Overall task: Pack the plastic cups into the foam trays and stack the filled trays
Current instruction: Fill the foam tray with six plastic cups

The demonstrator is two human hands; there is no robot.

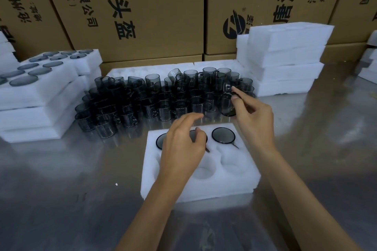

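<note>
- Two bare hands work over a white foam tray (201, 185) on the steel counter (61, 199), seen from the head camera.
- Right hand (253, 120) pinches a smoky plastic cup (227, 106) between thumb and fingers (236, 90), holding it tilted just beyond the tray's far edge.
- Left hand (183, 144) hovers over the tray's far row, fingers loosely curled and holding nothing, partly covering two seated cups.
- Beside the left fingers, a third seated cup (223, 135) fills the far right pocket; the near pockets beneath the wrists are bare foam.
- Beyond both sets of fingers stands a crowd of loose cups (155, 100).
- Far left of the fingers sits a stack of filled trays (40, 96); far right, a stack of foam trays (285, 57).
- Cardboard boxes (142, 6) stand behind everything.
</note>
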